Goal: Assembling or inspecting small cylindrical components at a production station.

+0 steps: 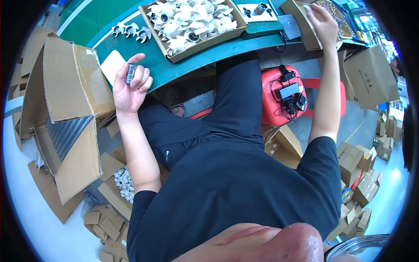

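Note:
My left hand [133, 87] is raised over the left end of the green bench, its fingers curled around a short stack of grey metal cylinders [130, 73]. Behind that hand lies a white flat piece [112, 65]. Farther off, three white fan impellers with dark hubs [130, 29] stand in a row. My right hand [325, 24] reaches over a cardboard box [304, 28] at the far right, its fingers bent together. Something whitish shows at its fingertips, too small to name. Many white impellers [192, 19] fill a shallow cardboard tray [209, 45] at the bench's middle.
A white plate with metal cylinders [261, 12] sits right of the tray, next to a grey flat device [290, 27]. A red stool [279, 111] carries cables and small devices. Open cardboard boxes [72, 83] crowd my left; more cartons [369, 78] stand at right.

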The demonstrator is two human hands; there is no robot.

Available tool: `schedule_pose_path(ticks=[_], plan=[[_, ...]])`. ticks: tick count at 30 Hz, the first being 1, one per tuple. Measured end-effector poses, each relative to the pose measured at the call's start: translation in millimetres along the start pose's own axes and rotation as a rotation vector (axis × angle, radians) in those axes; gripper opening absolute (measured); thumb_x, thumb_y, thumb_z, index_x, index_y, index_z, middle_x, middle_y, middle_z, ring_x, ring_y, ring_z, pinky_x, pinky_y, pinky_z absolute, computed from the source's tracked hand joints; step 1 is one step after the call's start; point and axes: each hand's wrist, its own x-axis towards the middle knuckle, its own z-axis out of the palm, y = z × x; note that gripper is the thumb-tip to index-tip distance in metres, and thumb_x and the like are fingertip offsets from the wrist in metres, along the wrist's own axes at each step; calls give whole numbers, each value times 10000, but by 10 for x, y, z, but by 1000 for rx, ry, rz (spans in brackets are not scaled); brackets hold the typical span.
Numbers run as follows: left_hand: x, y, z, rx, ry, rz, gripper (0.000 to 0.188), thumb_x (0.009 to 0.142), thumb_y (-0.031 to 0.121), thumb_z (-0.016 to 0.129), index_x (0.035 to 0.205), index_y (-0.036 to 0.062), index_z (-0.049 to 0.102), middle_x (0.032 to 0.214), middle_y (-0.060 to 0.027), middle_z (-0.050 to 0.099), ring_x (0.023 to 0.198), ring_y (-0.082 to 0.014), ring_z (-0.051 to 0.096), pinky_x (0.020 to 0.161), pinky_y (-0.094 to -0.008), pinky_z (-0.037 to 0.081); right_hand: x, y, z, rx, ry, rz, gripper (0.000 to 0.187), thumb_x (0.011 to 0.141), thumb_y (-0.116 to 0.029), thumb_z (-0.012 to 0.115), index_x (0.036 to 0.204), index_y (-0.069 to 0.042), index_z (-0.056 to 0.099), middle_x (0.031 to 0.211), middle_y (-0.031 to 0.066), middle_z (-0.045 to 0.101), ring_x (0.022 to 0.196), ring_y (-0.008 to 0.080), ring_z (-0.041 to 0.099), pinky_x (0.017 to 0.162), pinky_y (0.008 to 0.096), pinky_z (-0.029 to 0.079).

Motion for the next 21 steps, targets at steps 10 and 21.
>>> schedule_pose_path(ticks=[10,21], plan=[[-16,25,-31,-8,0,-7,464,1082,296,362,1316,-70,526,616,33,331,594,-82,278,521,-239,293,-195,-1491,395,271,15,-121,242,772,-31,756,1013,-20,738,998,142,723,907,256,706,816,350,551],[20,6,-39,-23,2,-11,461,1081,300,365,1302,-68,533,614,36,345,594,-78,293,523,-236,303,-166,-1513,458,82,13,-296,243,769,-11,772,1010,-37,751,1006,119,719,929,281,684,802,368,547]])
